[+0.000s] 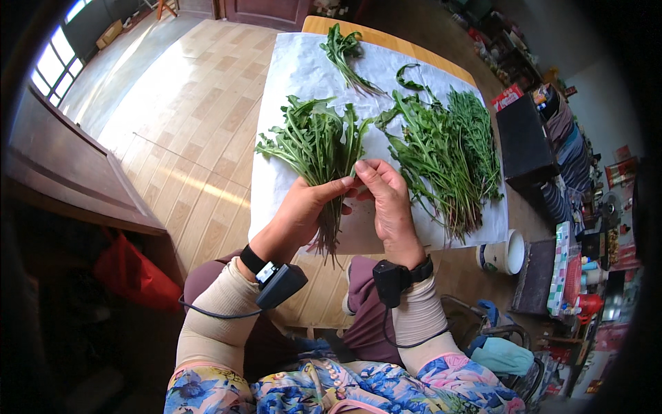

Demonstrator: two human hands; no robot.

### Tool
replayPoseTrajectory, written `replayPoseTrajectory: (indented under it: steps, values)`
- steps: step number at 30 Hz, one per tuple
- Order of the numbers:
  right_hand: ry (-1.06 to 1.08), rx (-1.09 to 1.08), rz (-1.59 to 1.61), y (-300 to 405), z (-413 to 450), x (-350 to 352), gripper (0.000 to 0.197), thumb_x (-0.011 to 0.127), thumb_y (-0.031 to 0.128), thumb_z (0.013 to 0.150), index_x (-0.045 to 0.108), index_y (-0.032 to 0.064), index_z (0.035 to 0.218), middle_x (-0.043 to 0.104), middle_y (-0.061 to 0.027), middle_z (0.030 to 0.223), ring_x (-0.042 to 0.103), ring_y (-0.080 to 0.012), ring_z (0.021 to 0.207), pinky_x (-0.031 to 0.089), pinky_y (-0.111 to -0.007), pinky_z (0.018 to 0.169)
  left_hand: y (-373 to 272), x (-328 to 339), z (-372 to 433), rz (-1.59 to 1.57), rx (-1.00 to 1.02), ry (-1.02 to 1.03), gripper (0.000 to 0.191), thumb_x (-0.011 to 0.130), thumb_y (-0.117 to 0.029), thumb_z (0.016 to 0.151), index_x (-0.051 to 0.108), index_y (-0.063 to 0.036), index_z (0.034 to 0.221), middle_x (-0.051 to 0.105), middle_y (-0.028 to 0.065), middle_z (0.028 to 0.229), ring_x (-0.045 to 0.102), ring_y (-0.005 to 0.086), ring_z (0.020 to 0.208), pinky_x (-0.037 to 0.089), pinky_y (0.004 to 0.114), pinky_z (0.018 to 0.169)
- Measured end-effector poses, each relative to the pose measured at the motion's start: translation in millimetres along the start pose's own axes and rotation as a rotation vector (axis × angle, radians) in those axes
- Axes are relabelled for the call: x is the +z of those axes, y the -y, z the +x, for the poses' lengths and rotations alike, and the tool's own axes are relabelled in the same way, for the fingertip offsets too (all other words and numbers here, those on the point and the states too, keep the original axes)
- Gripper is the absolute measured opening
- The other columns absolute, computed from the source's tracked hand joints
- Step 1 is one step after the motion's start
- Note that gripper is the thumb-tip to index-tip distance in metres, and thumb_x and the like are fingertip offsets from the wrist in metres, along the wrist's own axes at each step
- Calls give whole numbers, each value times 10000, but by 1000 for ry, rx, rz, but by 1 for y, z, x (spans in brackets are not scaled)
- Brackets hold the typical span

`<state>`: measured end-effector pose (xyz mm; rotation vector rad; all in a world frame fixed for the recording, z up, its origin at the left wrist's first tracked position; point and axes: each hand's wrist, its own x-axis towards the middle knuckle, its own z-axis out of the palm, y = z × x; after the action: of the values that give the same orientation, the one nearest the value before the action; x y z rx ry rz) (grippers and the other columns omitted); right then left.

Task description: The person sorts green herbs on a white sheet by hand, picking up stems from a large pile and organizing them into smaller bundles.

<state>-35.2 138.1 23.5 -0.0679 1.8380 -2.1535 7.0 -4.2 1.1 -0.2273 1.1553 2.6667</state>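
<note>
My left hand (pixel 305 209) is closed around the stems of a bunch of long, jagged green leaves (pixel 315 134), leafy ends pointing away from me. With thumb and forefinger, my right hand (pixel 388 194) pinches part of a leaf or stem at the bunch's right side, close to my left thumb. A larger pile of leafy greens (pixel 434 155) lies right of my hands, beside finer, feathery greens (pixel 471 134). Farther off is a small bunch of greens (pixel 344 57). All lie on a white sheet (pixel 305 62) that covers much of a wooden table (pixel 388 39).
A white bucket (pixel 509 252) stands by the table's near right corner. Right of the table is a black box (pixel 525 137). A red bag (pixel 137 274) hangs at the lower left, below a wooden door (pixel 77 155). A cable runs from the device on each wrist.
</note>
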Motion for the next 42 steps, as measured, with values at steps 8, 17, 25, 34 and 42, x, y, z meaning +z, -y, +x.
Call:
replayPoseTrajectory:
  steps: [8, 17, 25, 34, 42]
  values:
    - [-81, -63, 44, -1, 4, -3, 140, 603, 192, 878, 560, 62, 907, 634, -17, 791, 569, -69, 671, 415, -190, 567, -1, -4, 3, -174, -42, -76, 215, 623, -130, 859, 634, 9, 1023, 670, 88, 937, 636, 170, 802, 531, 305, 683]
    - [-30, -27, 127, -3, 3, 3, 206, 618, 222, 887, 533, 40, 934, 620, -26, 795, 545, -45, 565, 386, -165, 394, 4, -3, 2, -128, 31, -93, 232, 626, -70, 841, 605, 17, 1056, 656, 90, 961, 637, 167, 815, 541, 301, 713]
    - [-7, 2, -101, -8, 3, 7, 185, 669, 206, 833, 559, 63, 870, 546, 33, 684, 459, -20, 500, 338, -162, 378, 5, -3, 0, 3, 132, -45, 215, 642, -56, 833, 603, 18, 1031, 644, 67, 922, 624, 149, 797, 494, 261, 696]
    - [0, -50, 54, -7, 4, 5, 126, 607, 180, 882, 561, 65, 908, 613, -17, 733, 505, -51, 516, 361, -170, 395, 2, -4, 0, -100, 70, -82, 207, 648, -56, 818, 601, 23, 1004, 645, 78, 906, 626, 155, 790, 506, 278, 712]
    - [-110, -138, 231, -2, 11, -13, 161, 551, 210, 930, 555, 61, 990, 627, -53, 849, 541, -96, 680, 437, -224, 607, 2, -8, 1, -133, 51, -100, 200, 644, -83, 828, 596, 29, 987, 649, 109, 926, 638, 192, 808, 526, 320, 738]
